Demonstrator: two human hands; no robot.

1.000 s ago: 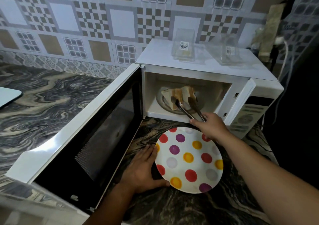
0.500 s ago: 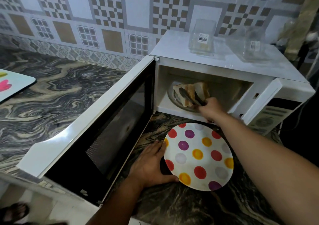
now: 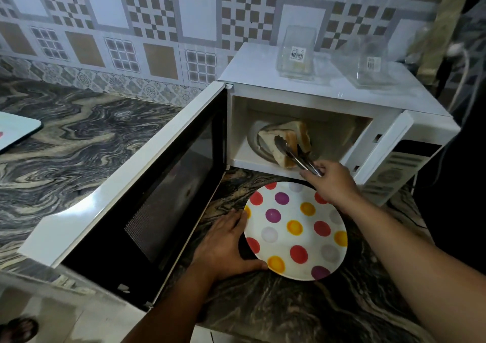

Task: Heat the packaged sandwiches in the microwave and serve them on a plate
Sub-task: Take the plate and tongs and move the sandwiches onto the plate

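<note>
One white microwave (image 3: 328, 100) with its door open, one round spotted plate (image 3: 295, 230), one pair of metal tongs (image 3: 297, 155), two clear plastic boxes (image 3: 295, 53), two hands (image 3: 223, 248).

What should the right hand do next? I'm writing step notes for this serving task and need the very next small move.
Probably draw the tongs back out of the microwave and lower the sandwich onto the polka-dot plate. The right hand grips the tongs, which clamp the sandwich at the cavity's front edge, and the left hand steadies the plate just below the opening.
</note>
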